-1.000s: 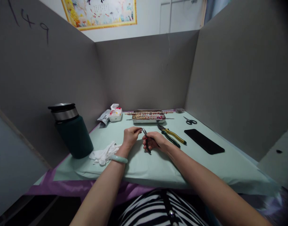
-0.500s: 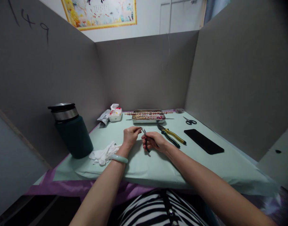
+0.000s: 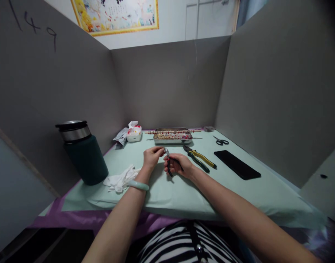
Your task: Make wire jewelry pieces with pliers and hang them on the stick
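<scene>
Partitions (image 3: pixel 170 84) in grey stand along the left, back and right of the worktop (image 3: pixel 162 197), whose pale green cover reaches a purple front edge (image 3: pixel 80 220) just before the wearer's striped clothing. Near the middle, the right hand (image 3: pixel 184 165) is wrapped around small black-handled pliers (image 3: pixel 169 169), their metal tips meeting the fingertips of the left hand (image 3: pixel 151 157), which are pinched together; anything between them is too small to tell. Green cover shows from the hands back to the metal tray (image 3: pixel 173 142), with a bead-strung stick (image 3: pixel 196 131) across it. Room on the right is bounded by yellow-and-green combination pliers (image 3: pixel 203 157) beside the right hand, then a black slab (image 3: pixel 235 164) and scissors (image 3: pixel 222 141); on the left, by crumpled white cloth (image 3: pixel 119 179) and a dark green bottle (image 3: pixel 85 159). Handwritten digits (image 3: pixel 39 31) on the left partition read "149", with another mark cut off; lettering on the silvery packet (image 3: pixel 120 137) and framed picture (image 3: pixel 118 16) is too small to read.
</scene>
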Motion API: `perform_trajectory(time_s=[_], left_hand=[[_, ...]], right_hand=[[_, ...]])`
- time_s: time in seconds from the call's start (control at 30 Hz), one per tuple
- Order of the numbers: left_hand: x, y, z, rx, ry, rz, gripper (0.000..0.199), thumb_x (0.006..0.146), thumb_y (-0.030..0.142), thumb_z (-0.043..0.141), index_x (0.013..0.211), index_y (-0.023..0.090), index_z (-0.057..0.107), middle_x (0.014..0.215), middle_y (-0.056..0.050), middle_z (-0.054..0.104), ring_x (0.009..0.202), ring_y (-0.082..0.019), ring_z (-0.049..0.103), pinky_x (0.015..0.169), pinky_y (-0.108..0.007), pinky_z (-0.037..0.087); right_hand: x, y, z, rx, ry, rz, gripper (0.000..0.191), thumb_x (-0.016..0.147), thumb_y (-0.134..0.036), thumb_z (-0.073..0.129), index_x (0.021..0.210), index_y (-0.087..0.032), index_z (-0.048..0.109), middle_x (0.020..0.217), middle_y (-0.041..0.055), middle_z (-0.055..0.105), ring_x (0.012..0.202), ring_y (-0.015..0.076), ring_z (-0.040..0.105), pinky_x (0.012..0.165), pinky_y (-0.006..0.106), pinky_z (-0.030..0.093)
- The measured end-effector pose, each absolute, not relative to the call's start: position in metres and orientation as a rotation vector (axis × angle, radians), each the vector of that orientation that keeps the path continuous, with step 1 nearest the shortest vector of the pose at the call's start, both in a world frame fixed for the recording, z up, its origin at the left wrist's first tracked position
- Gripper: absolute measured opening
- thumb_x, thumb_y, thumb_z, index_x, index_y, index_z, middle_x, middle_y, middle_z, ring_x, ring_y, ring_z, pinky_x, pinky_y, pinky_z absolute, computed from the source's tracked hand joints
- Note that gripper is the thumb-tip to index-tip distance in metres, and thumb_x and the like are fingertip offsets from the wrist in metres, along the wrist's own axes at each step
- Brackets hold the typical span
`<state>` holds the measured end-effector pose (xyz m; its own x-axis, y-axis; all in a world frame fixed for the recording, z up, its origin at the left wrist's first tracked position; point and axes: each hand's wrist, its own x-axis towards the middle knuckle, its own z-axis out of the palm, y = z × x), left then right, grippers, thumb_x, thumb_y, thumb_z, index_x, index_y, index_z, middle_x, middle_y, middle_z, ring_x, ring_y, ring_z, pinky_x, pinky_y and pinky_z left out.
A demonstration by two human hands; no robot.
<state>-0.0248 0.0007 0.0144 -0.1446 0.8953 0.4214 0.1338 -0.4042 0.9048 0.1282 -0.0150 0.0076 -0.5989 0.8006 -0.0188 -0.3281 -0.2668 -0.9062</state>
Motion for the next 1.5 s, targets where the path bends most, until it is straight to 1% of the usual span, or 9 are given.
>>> perform_trajectory(time_s=[0.2, 0.33, 0.5, 0.67, 0.8, 1.03, 1.17, 1.33, 1.5], left_hand=[[-0.031, 0.0, 0.014, 1.131, 0.913, 1.467, 0.024, 0.065, 0.029, 0.073, 0.078, 0.011, 0.064, 0.077, -0.007, 0.068, 0.066, -0.015, 0.064, 0.072, -0.032, 0.053], [-0.035, 0.002, 0.013, 1.021, 0.831, 1.387, 0.021, 0.066, 0.026, 0.074, 0.077, 0.011, 0.064, 0.074, -0.007, 0.067, 0.066, -0.013, 0.063, 0.07, -0.029, 0.052], [-0.038, 0.005, 0.009, 1.011, 0.815, 1.365, 0.022, 0.065, 0.028, 0.075, 0.076, 0.012, 0.064, 0.072, -0.005, 0.066, 0.063, -0.012, 0.061, 0.068, -0.026, 0.051], [-0.033, 0.003, 0.009, 1.13, 0.883, 1.414, 0.032, 0.061, 0.031, 0.076, 0.084, 0.011, 0.065, 0.08, -0.007, 0.068, 0.07, -0.013, 0.063, 0.073, -0.03, 0.051], [-0.027, -0.002, 0.015, 1.275, 0.942, 1.5, 0.033, 0.06, 0.031, 0.075, 0.084, 0.011, 0.064, 0.077, -0.006, 0.067, 0.069, -0.015, 0.063, 0.07, -0.032, 0.053], [-0.022, -0.007, 0.021, 1.383, 0.901, 1.542, 0.028, 0.061, 0.031, 0.073, 0.076, 0.012, 0.059, 0.074, -0.003, 0.065, 0.069, -0.014, 0.061, 0.066, -0.031, 0.053], [-0.021, -0.007, 0.02, 1.387, 0.846, 1.538, 0.027, 0.063, 0.032, 0.072, 0.077, 0.013, 0.058, 0.075, -0.003, 0.064, 0.069, -0.015, 0.061, 0.067, -0.034, 0.054], [-0.023, -0.007, 0.02, 1.392, 0.823, 1.504, 0.031, 0.064, 0.033, 0.072, 0.081, 0.014, 0.056, 0.079, -0.003, 0.064, 0.071, -0.015, 0.062, 0.069, -0.034, 0.053], [-0.021, -0.008, 0.016, 1.45, 0.841, 1.239, 0.039, 0.068, 0.041, 0.07, 0.095, 0.016, 0.057, 0.09, -0.006, 0.064, 0.077, -0.015, 0.063, 0.065, -0.027, 0.052]], right_hand=[[0.127, -0.018, 0.009, -0.706, -1.369, 1.805, 0.019, 0.08, -0.028, 0.046, 0.083, -0.013, 0.057, 0.072, 0.0077, 0.064, 0.059, 0.0184, 0.063, 0.05, 0.029, 0.05], [0.127, -0.018, 0.008, -0.769, -1.416, 1.726, 0.017, 0.077, -0.029, 0.048, 0.081, -0.014, 0.056, 0.066, 0.0048, 0.063, 0.052, 0.0149, 0.06, 0.046, 0.024, 0.047], [0.126, -0.02, 0.009, -0.813, -1.461, 1.682, 0.016, 0.075, -0.029, 0.049, 0.078, -0.015, 0.056, 0.062, 0.0024, 0.06, 0.045, 0.0125, 0.056, 0.042, 0.023, 0.044], [0.126, -0.018, 0.009, -0.82, -1.429, 1.688, 0.017, 0.076, -0.029, 0.048, 0.079, -0.014, 0.056, 0.064, 0.0032, 0.06, 0.047, 0.0134, 0.058, 0.042, 0.024, 0.043], [0.123, -0.017, 0.007, -0.851, -1.443, 1.624, 0.017, 0.076, -0.031, 0.052, 0.08, -0.015, 0.055, 0.068, 0.0049, 0.062, 0.051, 0.0149, 0.06, 0.045, 0.025, 0.046], [0.125, -0.013, 0.007, -0.924, -1.718, 1.058, 0.019, 0.078, -0.029, 0.051, 0.068, -0.016, 0.058, 0.063, 0.0014, 0.058, 0.053, 0.0105, 0.051, 0.047, 0.021, 0.038], [0.13, -0.014, 0.01, -0.934, -1.832, 0.987, 0.023, 0.082, -0.032, 0.046, 0.067, -0.018, 0.056, 0.051, -0.0031, 0.048, 0.044, 0.0091, 0.04, 0.046, 0.022, 0.031], [0.134, -0.013, 0.009, -0.884, -1.889, 0.782, 0.029, 0.084, -0.031, 0.045, 0.059, -0.018, 0.051, 0.055, -0.0014, 0.051, 0.054, 0.0111, 0.045, 0.054, 0.023, 0.031], [0.138, -0.014, 0.009, -0.879, -1.927, 0.606, 0.027, 0.086, -0.029, 0.041, 0.065, -0.019, 0.055, 0.059, -0.0008, 0.054, 0.059, 0.0131, 0.048, 0.061, 0.024, 0.033]])
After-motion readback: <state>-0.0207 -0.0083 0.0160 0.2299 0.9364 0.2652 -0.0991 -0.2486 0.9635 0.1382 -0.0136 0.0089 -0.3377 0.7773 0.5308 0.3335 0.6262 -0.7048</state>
